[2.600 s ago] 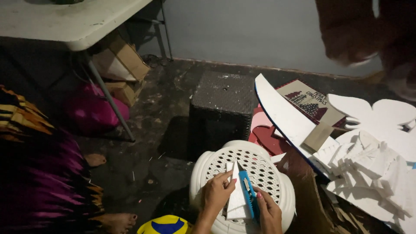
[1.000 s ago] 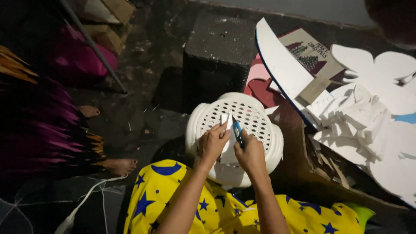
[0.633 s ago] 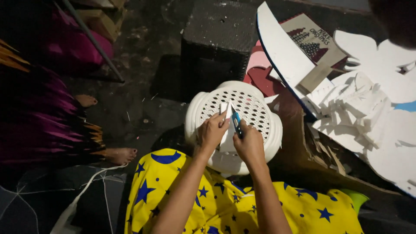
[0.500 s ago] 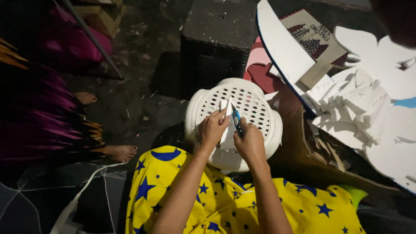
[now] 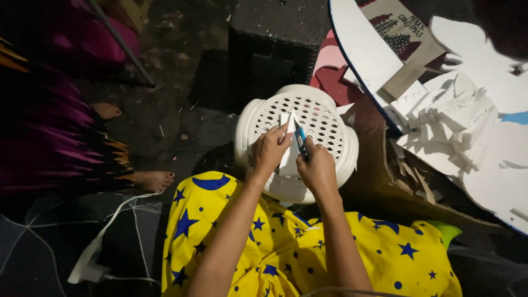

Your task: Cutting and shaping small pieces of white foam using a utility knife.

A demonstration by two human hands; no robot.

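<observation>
A small white foam piece (image 5: 289,157) lies on top of a white perforated plastic stool (image 5: 330,118), and the cutting of this piece is the step in hand, to judge by the grip on both sides. The left hand (image 5: 268,151) closes its fingers on the piece's edge at about 9 o'clock from it, pinning it to the stool. The right hand (image 5: 317,168), at 4 o'clock from the piece, is clenched around a blue utility knife (image 5: 300,140) whose tip points toward 12 o'clock along the piece's right edge; whether the blade is already in the material cannot be told. The next stroke probably calls for a steady draw of the knife while the left fingers stay clear of the blade's line. Below the hands spreads yellow cloth with blue stars and moons (image 5: 275,247). At 2 o'clock from the stool lies a heap of white foam board offcuts (image 5: 451,118), and at 12 o'clock stands a dark block (image 5: 269,33). At 9 o'clock another person's bare foot (image 5: 155,179) rests on the ground.
</observation>
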